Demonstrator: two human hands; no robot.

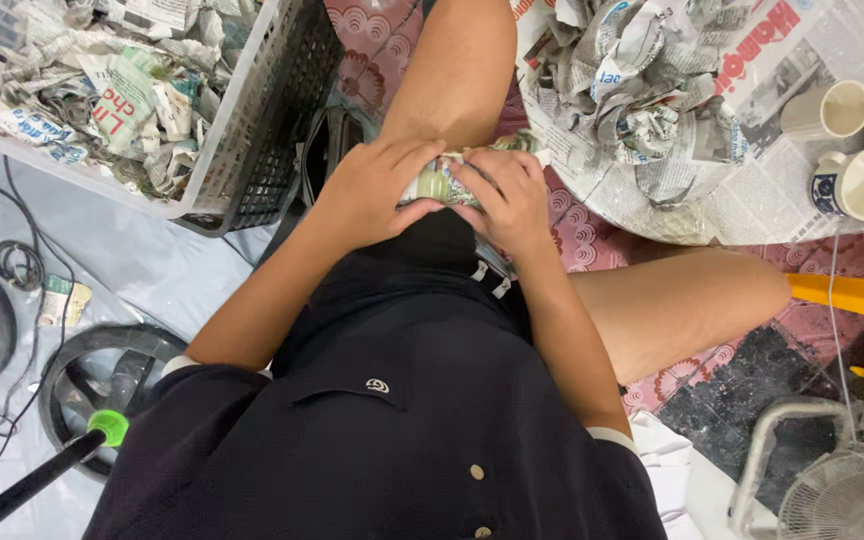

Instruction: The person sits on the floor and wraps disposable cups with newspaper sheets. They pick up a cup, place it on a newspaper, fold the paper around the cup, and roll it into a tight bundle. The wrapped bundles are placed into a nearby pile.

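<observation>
Sitting on a patterned mat [592, 240], a person presses a newspaper-wrapped bundle [439, 182] between left hand [372, 190] and right hand [512, 200], fingers [487, 185] curled tight around it above the lap; a basket [252, 150] of crumpled paper stands nearby, cups [857, 180] opposite.

Left hand [367, 190] and right hand [510, 200] clasp a newspaper-wrapped bundle [439, 183], perhaps a cup, in the lap; a basket [272, 130] of wrapped pieces stands left, cups [857, 150] right.
</observation>
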